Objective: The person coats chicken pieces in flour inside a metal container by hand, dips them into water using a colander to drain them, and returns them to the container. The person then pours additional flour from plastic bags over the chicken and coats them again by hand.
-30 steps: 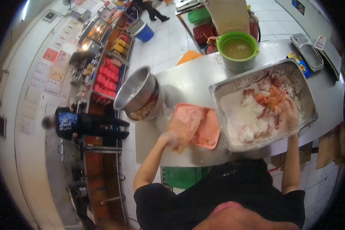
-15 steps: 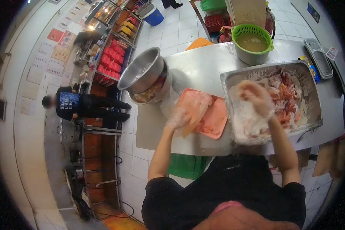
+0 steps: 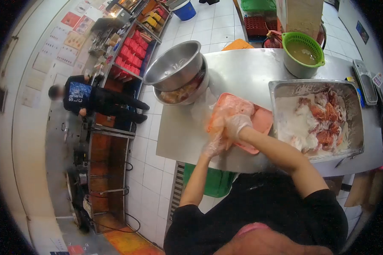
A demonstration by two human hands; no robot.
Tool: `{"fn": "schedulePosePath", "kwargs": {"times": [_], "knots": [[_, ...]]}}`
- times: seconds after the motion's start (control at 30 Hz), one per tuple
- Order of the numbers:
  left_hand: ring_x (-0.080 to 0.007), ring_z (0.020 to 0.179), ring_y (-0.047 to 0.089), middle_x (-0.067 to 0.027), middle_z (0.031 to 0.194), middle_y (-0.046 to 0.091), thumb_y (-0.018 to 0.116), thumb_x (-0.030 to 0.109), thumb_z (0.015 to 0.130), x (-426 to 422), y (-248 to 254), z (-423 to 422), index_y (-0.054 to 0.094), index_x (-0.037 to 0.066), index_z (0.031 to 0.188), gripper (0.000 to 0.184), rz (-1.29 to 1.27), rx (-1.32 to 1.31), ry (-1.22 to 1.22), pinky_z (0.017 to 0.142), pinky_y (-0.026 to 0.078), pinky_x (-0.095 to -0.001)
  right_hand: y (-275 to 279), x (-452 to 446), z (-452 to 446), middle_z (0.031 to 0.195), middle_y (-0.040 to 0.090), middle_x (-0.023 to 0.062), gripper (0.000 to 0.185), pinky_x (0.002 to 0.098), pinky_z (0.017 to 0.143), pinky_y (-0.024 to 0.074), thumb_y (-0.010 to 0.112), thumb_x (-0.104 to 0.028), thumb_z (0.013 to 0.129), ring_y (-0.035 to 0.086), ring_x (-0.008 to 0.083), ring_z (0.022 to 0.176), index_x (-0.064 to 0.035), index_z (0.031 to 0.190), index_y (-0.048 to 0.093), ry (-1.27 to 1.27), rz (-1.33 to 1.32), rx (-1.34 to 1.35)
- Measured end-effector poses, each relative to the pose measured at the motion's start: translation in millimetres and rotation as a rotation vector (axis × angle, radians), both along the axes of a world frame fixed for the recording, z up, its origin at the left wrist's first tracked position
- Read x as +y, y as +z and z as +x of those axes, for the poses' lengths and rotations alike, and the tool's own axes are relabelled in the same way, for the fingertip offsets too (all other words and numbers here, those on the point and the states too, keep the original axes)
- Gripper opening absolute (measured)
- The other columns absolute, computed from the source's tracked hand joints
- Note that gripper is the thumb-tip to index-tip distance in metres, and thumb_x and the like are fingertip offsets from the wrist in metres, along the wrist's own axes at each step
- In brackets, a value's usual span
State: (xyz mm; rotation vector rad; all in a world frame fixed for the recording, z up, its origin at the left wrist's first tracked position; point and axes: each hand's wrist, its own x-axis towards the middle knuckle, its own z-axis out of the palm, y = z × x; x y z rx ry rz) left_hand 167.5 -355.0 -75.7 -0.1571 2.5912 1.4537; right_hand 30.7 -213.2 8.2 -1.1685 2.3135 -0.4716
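My left hand (image 3: 213,145), in a clear plastic glove, closes round the lower end of a limp orange piece (image 3: 217,123) that looks like raw meat, blurred by motion. My right hand (image 3: 237,127), also gloved, grips the same piece from the other side, its fingertips partly hidden. Both hands are over the left part of a pink tray (image 3: 263,121), where pale pink meat (image 3: 238,104) lies. To the right, a metal pan (image 3: 275,95) holds white flour (image 3: 297,131) and floured red-orange meat pieces (image 3: 327,117).
A steel bowl (image 3: 172,70) is stacked tilted on another bowl (image 3: 187,100) containing food, beside a clear plastic bag (image 3: 202,108). A green strainer (image 3: 287,40) sits in a pot at the back. Another person (image 3: 102,100) stands by the left-hand counter. A green bin (image 3: 215,182) is below the table edge.
My right hand has left the flour pan and come across to the left, joining my left hand at the orange piece. The camera view has shifted slightly.
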Motion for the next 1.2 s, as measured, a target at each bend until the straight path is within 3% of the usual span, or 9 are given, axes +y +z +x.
{"fn": "schedulePosePath", "kwargs": {"times": [0.13,0.33,0.4,0.57,0.7,0.8,0.87,1.03,1.2], "knots": [[-0.0199,0.078,0.059,-0.0059,0.083,0.063,0.06,0.004,0.083,-8.9,-15.9,-20.0,0.035,0.011,0.147,0.069,-0.246,0.43,0.045,0.072,0.05,-0.0362,1.6,-6.2,-2.1,0.097,0.073,0.0117,0.023,0.0405,0.077,0.055,0.068,-0.027,0.079,0.07,0.0286,0.088,-0.0145,0.097,0.075,-0.027,0.183,0.139],[-0.0281,0.076,0.062,-0.0142,0.081,0.064,0.061,0.011,0.083,17.3,79.8,-59.7,0.065,0.003,0.09,0.012,-0.795,0.105,-0.171,0.071,0.049,-0.0411,13.9,14.4,-13.8,0.083,0.068,0.0145,0.015,0.0425,0.071,0.0522,0.062,-0.023,0.083,0.066,0.0311,0.077,-0.0109,0.087,0.071,-0.096,-0.181,0.137],[-0.0304,0.073,0.061,-0.0148,0.081,0.065,0.061,0.014,0.083,6.0,56.3,-69.0,0.066,0.004,0.084,0.011,-0.355,0.499,-0.075,0.07,0.049,-0.0412,11.8,23.4,-17.1,0.08,0.067,0.015,0.015,0.0428,0.07,0.0514,0.062,-0.023,0.083,0.065,0.0316,0.075,-0.0099,0.084,0.069,-0.11,-0.281,0.158],[-0.0266,0.086,0.063,-0.0113,0.093,0.067,0.059,0.017,0.086,-7.9,32.5,-86.1,0.066,0.006,0.096,0.017,0.121,0.114,-0.011,0.079,0.049,-0.0374,6.1,29.1,-25.7,0.078,0.066,0.0158,0.018,0.0457,0.068,0.0495,0.056,-0.022,0.086,0.061,0.0347,0.07,-0.0076,0.081,0.067,0.023,-0.571,0.048],[-0.0227,0.1,0.061,-0.0091,0.11,0.065,0.052,0.021,0.092,-11.8,-46.9,-114.2,0.062,0.008,0.113,0.026,0.03,0.118,-0.035,0.089,0.048,-0.0352,39.7,33.2,-14.6,0.087,0.067,0.0176,0.02,0.0449,0.081,0.0479,0.053,-0.021,0.089,0.062,0.0351,0.085,-0.0072,0.084,0.067,0.125,-0.386,0.162],[-0.0197,0.111,0.059,-0.0075,0.123,0.063,0.048,0.024,0.097,-47.4,-197.4,-152.6,0.059,0.01,0.125,0.034,-0.204,0.138,-0.073,0.097,0.046,-0.0336,15.4,34.1,-15.6,0.102,0.066,0.0184,0.025,0.0442,0.089,0.0462,0.049,-0.025,0.091,0.062,0.0345,0.097,-0.0078,0.088,0.068,-0.034,-0.178,-0.025],[-0.0206,0.108,0.061,-0.0078,0.118,0.064,0.051,0.025,0.092,-2.8,-80.3,-140.6,0.061,0.011,0.119,0.032,-0.323,0.158,-0.159,0.093,0.047,-0.0345,18.7,40.9,-18.6,0.108,0.065,0.0181,0.029,0.0444,0.09,0.0465,0.048,-0.029,0.091,0.062,0.0345,0.1,-0.0085,0.091,0.068,-0.073,-0.237,0.016],[-0.0226,0.1,0.065,-0.0085,0.107,0.068,0.061,0.027,0.081,40.8,27.4,-149.2,0.067,0.013,0.105,0.028,-0.788,0.088,-0.393,0.084,0.051,-0.0365,-5.5,55.0,-22.2,0.116,0.067,0.014,0.033,0.038,0.094,0.0483,0.058,-0.033,0.091,0.065,0.0278,0.105,-0.0168,0.119,0.065,-0.365,-0.624,0.112],[-0.0246,0.092,0.069,-0.0092,0.096,0.071,0.071,0.029,0.07,77.4,95.2,-166.5,0.073,0.015,0.091,0.025,-1.083,-0.016,-0.623,0.075,0.054,-0.0386,-30.5,77.9,-23.1,0.086,0.069,0.011,0.028,0.0311,0.057,0.0514,0.053,-0.031,0.097,0.062,0.0134,0.064,-0.006,0.103,0.066,-0.779,-0.63,-0.305]]}}
